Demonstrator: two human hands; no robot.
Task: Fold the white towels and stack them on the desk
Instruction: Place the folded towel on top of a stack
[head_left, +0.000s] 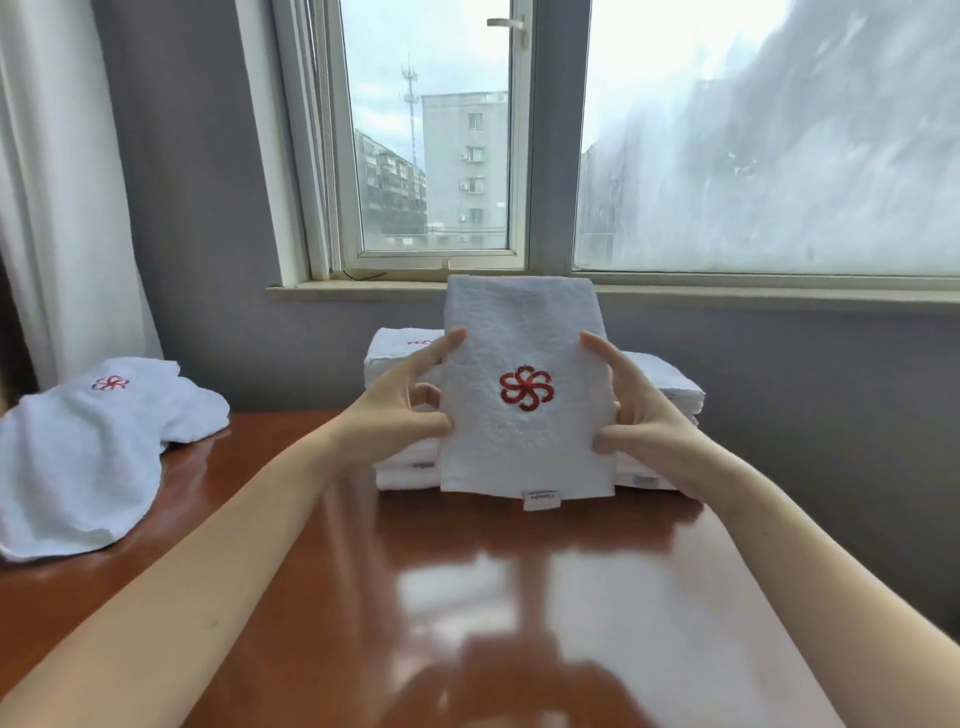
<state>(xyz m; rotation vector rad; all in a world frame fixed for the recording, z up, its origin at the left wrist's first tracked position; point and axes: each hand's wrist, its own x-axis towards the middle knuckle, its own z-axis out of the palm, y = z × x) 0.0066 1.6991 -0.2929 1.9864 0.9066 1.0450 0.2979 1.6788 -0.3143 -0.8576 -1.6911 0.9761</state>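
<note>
A folded white towel (524, 447) with a red flower emblem is held up above the desk, its small label hanging at the bottom edge. My left hand (405, 410) grips its left edge, thumb in front and fingers behind. My right hand (639, 410) grips its right edge the same way. Directly behind it, a stack of folded white towels (400, 353) stands on the far part of the brown desk (519, 597), mostly hidden by the held towel. An unfolded pile of white towels (98, 441) with the same emblem lies at the desk's left end.
A grey wall and a window sill (727, 291) run just behind the stack. A white curtain (57, 182) hangs at the far left. The glossy desk stretches from the stack toward me.
</note>
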